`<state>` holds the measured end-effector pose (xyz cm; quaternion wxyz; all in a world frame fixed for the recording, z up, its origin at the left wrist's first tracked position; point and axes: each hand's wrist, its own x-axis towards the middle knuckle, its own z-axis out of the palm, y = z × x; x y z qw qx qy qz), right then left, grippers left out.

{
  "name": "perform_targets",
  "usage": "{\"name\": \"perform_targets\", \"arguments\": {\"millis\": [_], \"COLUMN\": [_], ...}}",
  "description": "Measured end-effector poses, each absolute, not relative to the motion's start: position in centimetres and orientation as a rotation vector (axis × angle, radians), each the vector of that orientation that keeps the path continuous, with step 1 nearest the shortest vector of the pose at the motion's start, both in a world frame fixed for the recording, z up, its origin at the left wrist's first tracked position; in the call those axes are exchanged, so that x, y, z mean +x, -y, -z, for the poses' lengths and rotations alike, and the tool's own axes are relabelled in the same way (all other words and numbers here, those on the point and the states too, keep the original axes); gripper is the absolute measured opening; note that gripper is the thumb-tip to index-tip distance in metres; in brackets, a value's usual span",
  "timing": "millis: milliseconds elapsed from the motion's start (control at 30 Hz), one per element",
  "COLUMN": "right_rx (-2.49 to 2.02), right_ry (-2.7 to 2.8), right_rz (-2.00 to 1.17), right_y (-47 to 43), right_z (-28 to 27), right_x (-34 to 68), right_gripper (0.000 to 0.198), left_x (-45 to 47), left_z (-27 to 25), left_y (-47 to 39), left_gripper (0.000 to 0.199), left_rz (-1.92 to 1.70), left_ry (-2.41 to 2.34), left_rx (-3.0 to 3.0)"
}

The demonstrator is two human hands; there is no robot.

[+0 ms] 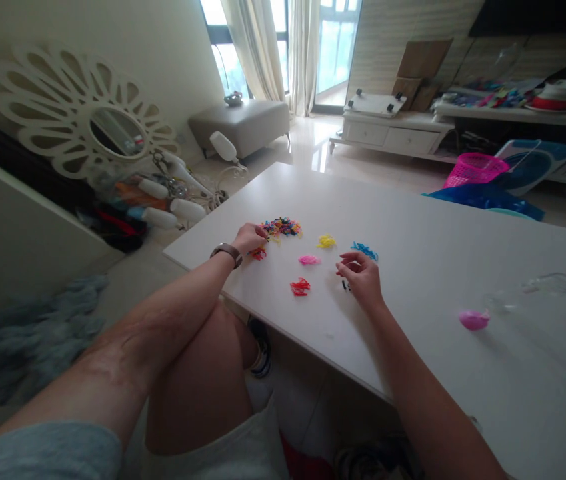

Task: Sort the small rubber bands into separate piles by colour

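My left hand (251, 237) has its fingers pinched together at the near edge of a mixed pile of small coloured strips (283, 227), perhaps little rubber bands. What sits between those fingertips is too small to make out. Under and beside that hand is a red-orange cluster (259, 254). Curled fingers and thumb come together on my right hand (361, 275), held over a few small black pieces (345, 285); anything in them is hidden. Around lie sorted-looking clusters: yellow (327, 241), pink (309, 260), red (300, 287) and blue (365, 251).
The white table (413, 230) carries a pink balloon-like object (473, 320) and a clear glass-like item (553, 283) at right. Lamp shades (187, 210) stand close to its left edge. Beyond the far edge is a pink mesh basket (477, 169).
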<state>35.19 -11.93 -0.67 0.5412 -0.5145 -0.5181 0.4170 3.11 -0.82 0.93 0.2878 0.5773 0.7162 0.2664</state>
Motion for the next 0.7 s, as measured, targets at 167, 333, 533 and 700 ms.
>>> {"name": "perform_targets", "arguments": {"millis": [167,333,533,700], "right_rx": [-1.218,-1.232,-1.213,-1.215], "right_ry": [1.244,1.251,1.252,1.246], "right_rz": [-0.988,-0.987,-0.983,-0.983], "right_y": [11.86,11.97,12.00,12.03], "right_z": [0.84,0.53,0.44,0.41], "right_x": [35.25,35.14,35.08,35.07], "right_gripper": [0.032,0.028,0.027,0.027], "left_x": [2.78,2.47,2.39,2.27], "left_z": [-1.17,-1.06,-1.09,-1.60], "left_y": [1.05,1.03,0.75,0.85], "left_gripper": [0.030,0.023,0.010,0.017], "left_rz": [-0.753,-0.712,-0.799,-0.898], "left_ry": [-1.919,-1.866,-1.871,-1.823], "left_rx": [1.555,1.571,1.501,1.411]}}
